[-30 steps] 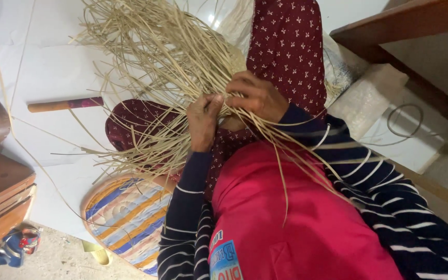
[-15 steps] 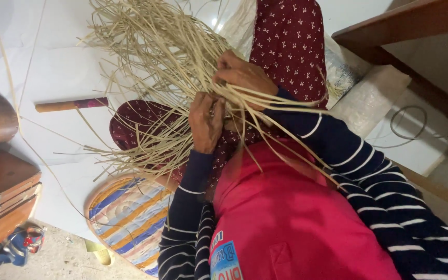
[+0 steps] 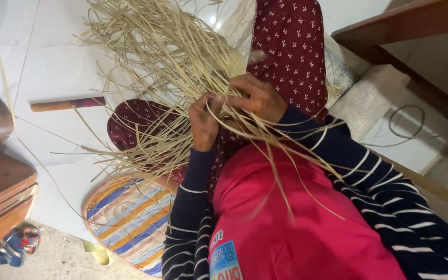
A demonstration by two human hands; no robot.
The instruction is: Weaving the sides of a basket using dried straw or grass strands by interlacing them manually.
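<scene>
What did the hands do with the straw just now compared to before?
The right hand lifted up and away from the left hand, pulling pale strips, then came back down beside it. The left hand stayed gripping the bundle of straw strips on the lap. The wooden-handled tool and the striped mat stayed put.

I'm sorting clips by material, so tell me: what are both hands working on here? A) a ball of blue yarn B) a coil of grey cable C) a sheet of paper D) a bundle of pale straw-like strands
D: the left hand and right hand both grip thin, pale strands that fan out over the lap; the cable lies untouched to the right.
</scene>
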